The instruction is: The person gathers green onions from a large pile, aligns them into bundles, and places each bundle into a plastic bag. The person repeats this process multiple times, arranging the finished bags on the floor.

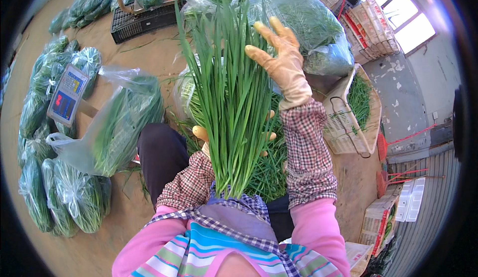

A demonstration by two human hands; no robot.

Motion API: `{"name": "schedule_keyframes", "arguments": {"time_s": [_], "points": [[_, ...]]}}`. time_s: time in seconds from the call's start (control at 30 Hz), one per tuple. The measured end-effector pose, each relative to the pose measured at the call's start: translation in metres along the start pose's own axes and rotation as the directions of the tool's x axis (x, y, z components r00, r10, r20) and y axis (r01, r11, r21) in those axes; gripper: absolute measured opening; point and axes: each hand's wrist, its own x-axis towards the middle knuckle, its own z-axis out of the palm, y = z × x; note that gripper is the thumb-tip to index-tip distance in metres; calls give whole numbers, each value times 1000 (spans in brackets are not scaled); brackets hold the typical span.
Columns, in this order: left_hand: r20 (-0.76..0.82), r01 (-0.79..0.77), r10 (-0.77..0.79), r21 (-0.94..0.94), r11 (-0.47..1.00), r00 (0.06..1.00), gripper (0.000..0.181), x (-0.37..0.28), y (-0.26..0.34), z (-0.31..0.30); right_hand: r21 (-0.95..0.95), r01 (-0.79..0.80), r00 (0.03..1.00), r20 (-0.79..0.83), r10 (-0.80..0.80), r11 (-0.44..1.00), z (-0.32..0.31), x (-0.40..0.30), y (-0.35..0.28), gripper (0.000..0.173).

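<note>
My left hand (201, 133), in a pale orange rubber glove, lies under a large bunch of green garlic chives (233, 101). Its thumb shows at the left edge and fingertips stick out on the right; the rest is hidden. The leaf tips point away from me, the pale stem ends towards my apron. My right hand (281, 55), gloved alike, is raised at the upper right of the bunch with its fingers spread, near the leaves. Loose chives (267, 176) lie in a heap below. A filled plastic bag of chives (127, 120) lies beside my left knee.
A digital scale display (68, 95) stands at the left among several tied bags of greens (78, 191). Ahead are a black crate (143, 25) and a large clear bag of greens (310, 19). A white plastic basket (338, 127) with loose greens stands at the right.
</note>
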Motion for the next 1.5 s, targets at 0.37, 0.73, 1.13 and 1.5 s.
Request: {"name": "schedule_keyframes", "arguments": {"time_s": [0.37, 0.73, 1.13, 1.5], "points": [[-227, -98, 100, 20, 995, 969, 108, -1, -4, 3, 732, 15, 977, -155, 146, 681, -17, -17, 17, 15], [-497, -46, 147, 210, 977, 855, 105, -2, 2, 4, 989, -86, 935, 37, 352, 123, -57, -59, 12, 29], [-727, -52, 542, 577, 815, 422, 28, -34, 46, -46, 869, 134, 964, -2, 267, -477, -240, -166, 91, 25], [-615, -149, 522, 553, 820, 591, 31, -37, 64, -41, -57, -565, 733, 424, 532, 823, -148, -237, 108, 85]]}}
